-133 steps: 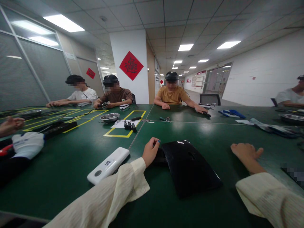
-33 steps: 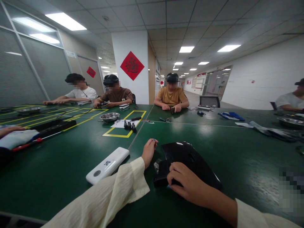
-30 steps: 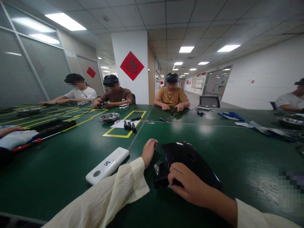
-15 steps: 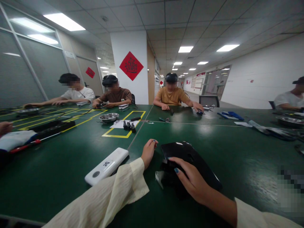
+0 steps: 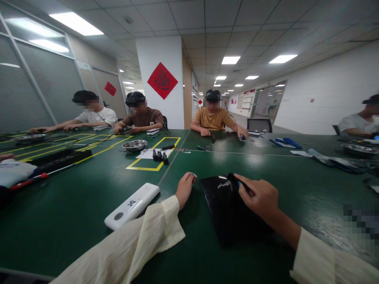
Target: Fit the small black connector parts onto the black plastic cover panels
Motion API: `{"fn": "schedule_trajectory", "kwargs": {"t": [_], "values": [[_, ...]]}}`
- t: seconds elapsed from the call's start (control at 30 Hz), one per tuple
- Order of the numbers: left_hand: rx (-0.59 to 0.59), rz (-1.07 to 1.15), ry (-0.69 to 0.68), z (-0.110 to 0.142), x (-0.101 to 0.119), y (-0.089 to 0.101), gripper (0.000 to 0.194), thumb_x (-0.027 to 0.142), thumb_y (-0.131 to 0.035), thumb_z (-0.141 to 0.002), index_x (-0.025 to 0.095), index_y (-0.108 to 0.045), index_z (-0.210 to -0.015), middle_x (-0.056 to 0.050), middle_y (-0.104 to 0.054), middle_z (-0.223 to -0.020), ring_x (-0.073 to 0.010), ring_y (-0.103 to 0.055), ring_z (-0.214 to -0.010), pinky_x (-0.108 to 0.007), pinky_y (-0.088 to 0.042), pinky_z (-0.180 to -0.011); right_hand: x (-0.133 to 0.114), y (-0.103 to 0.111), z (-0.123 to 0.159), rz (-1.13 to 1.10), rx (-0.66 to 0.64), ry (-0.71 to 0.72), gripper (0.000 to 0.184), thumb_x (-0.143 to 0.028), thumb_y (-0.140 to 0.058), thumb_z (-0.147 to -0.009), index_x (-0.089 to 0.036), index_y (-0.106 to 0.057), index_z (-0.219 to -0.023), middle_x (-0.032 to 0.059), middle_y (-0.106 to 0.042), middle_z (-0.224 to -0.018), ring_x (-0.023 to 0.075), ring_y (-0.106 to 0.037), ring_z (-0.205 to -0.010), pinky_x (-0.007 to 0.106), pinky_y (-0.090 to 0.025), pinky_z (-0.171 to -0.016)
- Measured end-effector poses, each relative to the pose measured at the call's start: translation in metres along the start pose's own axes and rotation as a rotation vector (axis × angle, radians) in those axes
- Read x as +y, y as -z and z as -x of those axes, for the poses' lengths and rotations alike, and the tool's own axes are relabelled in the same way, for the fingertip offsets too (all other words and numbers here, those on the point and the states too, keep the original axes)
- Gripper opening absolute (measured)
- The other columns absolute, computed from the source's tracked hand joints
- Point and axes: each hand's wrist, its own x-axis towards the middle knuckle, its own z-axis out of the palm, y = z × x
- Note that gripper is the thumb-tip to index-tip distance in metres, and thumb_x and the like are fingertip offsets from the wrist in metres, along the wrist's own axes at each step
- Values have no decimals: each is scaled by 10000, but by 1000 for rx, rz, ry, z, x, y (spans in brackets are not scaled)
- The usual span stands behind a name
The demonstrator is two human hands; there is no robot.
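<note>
My right hand [image 5: 260, 195] is closed on a small black object [image 5: 233, 180], pinched at the fingertips over the far end of a glossy black flat panel [image 5: 219, 213]. A crumpled, whitish see-through strip [image 5: 224, 184] shows beside the black object; whether it is attached, I cannot tell. The panel lies on the green table, and my right hand and wrist cover its right side. My left hand [image 5: 185, 188] rests on the table left of the panel, its fingers curled together; anything inside them is hidden. Left of that forearm lies a white power bank [image 5: 133, 206] marked 26.
Beyond my hands are a metal bowl [image 5: 134, 146], several black cylindrical parts [image 5: 160, 156] and a small green-handled tool [image 5: 203, 148]. A red-handled rod [image 5: 29, 180] and a black tray [image 5: 63, 159] lie left. Co-workers sit around the table; one faces me [image 5: 213, 116].
My right hand has moved away from me and slightly right across the panel, carrying the small black object and the whitish strip. My left hand has stayed in place.
</note>
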Motion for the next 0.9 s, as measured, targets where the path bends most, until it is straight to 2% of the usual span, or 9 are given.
{"fn": "schedule_trajectory", "kwargs": {"t": [0.1, 0.47, 0.9], "values": [[-6, -14, -3, 0, -1, 0, 164, 292, -430, -759, 191, -548, -706, 28, -478, -637, -132, -464, -641, -232, -349, -607, 3, -2, -1, 82, 33, 62, 283, -286, -511, -840, -220, -740, -993, -29, -580, -464, 89, -488, -437, 257, -306, -549], [2, -35, -21, -4, -5, 0, 167, 292, -433, -749, 192, -554, -691, 22, -486, -629, -136, -469, -640, -235, -358, -607, 2, -4, 0, 99, 0, 8, 300, -300, -498, -856, -222, -718, -1045, -30, -624, -511, 89, -504, -443, 242, -308, -550], [-3, -76, -28, -2, -5, 1, 181, 316, -425, -764, 198, -547, -701, 23, -487, -647, -137, -478, -650, -231, -365, -614, 5, -6, 0, 107, -124, -165, 333, -340, -466, -866, -266, -680, -1110, -18, -613, -507, 129, -554, -478, 236, -313, -522]]}}
